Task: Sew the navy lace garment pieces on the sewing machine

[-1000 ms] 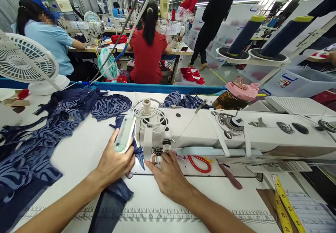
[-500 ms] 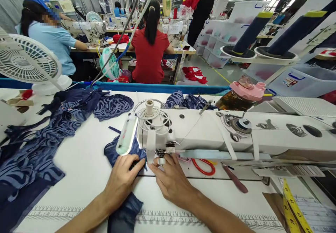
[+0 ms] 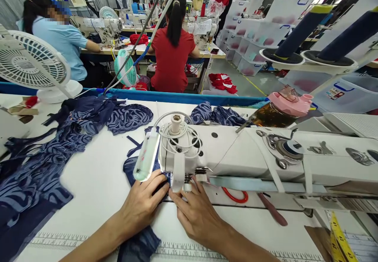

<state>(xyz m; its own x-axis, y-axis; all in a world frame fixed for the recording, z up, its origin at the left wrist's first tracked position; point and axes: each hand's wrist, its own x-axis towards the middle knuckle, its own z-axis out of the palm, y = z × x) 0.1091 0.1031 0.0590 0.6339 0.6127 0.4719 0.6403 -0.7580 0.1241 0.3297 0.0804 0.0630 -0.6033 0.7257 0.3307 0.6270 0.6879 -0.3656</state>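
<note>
A navy patterned fabric piece (image 3: 131, 170) lies under the head of the white sewing machine (image 3: 233, 147). My left hand (image 3: 146, 199) rests on this fabric just left of the needle area, fingers bent and thumb drawn in against it. Close by on the right, my right hand (image 3: 197, 212) has its fingers together at the fabric's edge; the machine's front parts partly cover its fingertips. The needle itself is hidden. Below my left wrist, a navy fabric end (image 3: 140, 244) hangs toward the table's front edge.
Navy patterned pieces (image 3: 44, 163) are heaped at left beside a white fan (image 3: 35, 65). Red-handled scissors (image 3: 236, 196), a dark red-handled tool (image 3: 273, 210) and a yellow tape measure (image 3: 339, 238) lie at right. A pink-lidded bottle (image 3: 280, 108) stands behind the machine. Other people sit ahead.
The view has shifted, so the machine sits further right and slightly lower in it. Both hands stay by the needle area. My left fingers now cover more of the fabric.
</note>
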